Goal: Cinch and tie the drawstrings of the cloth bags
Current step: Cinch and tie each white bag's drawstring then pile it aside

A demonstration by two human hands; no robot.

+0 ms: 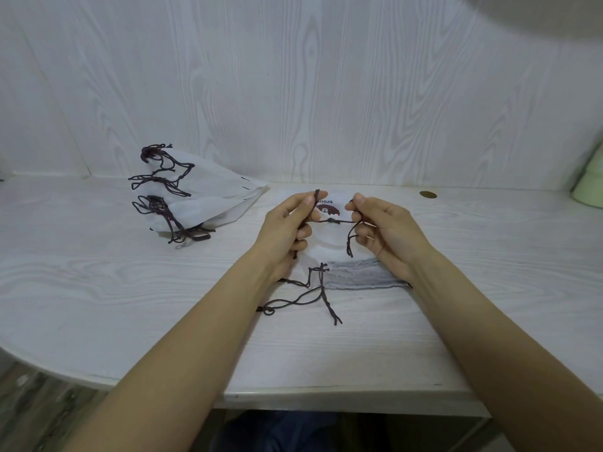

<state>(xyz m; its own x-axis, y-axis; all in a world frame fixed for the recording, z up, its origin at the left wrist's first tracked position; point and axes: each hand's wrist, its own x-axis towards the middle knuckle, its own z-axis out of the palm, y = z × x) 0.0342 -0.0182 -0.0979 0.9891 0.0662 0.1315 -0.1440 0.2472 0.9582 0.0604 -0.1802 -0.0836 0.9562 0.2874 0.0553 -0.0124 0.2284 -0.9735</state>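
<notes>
Whitewashed desk [98, 288] carries a cloth bag [329, 246], above which a drawstring [342, 221] runs taut left-to-right with its knot [332, 220] midway between left hand [290, 223] and right hand [388, 230], the fingers of each pinching one end, equally near.

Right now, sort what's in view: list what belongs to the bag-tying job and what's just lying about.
Job:
left hand and right hand, pinching the dark drawstring
white bag being tied
flat bag stack
tied bags pile

Lying about:
brass disc
pale green object
</notes>
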